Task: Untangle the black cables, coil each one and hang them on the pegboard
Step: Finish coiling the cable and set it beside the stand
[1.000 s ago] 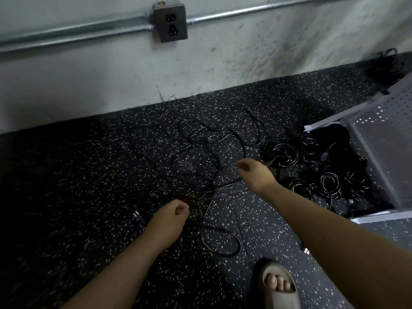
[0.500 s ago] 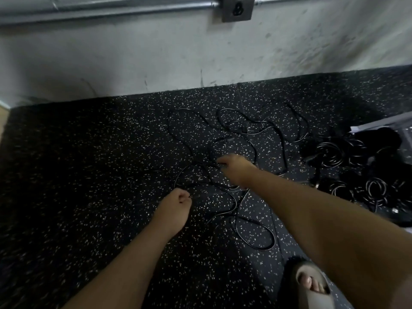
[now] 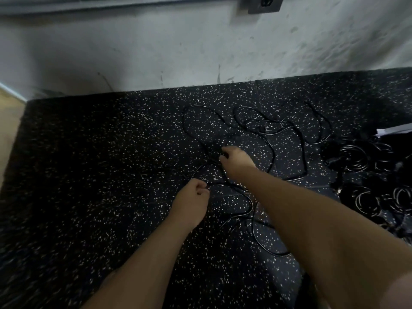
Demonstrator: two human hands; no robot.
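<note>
A tangle of thin black cables (image 3: 270, 139) sprawls in loose loops over the black speckled floor mat (image 3: 100, 175). My left hand (image 3: 191, 200) is curled into a fist and pinches a strand of the black cable near the front of the tangle. Farther in, my right hand (image 3: 236, 159) reaches into the middle of the tangle, its fingers curled round another strand of the black cable. Several coiled black cables (image 3: 356, 157) lie in a heap at the right. Only a white corner of the pegboard (image 3: 394, 130) shows at the right edge.
A grey concrete wall (image 3: 178, 52) runs along the back of the mat, with a metal outlet box (image 3: 265, 4) and a conduit pipe at the top. A strip of pale floor (image 3: 9, 121) shows at the far left.
The view swung left and down, so the pegboard slid almost out of sight. My right hand moved from the coiled heap's side into the tangle's middle. My left hand kept its pinch.
</note>
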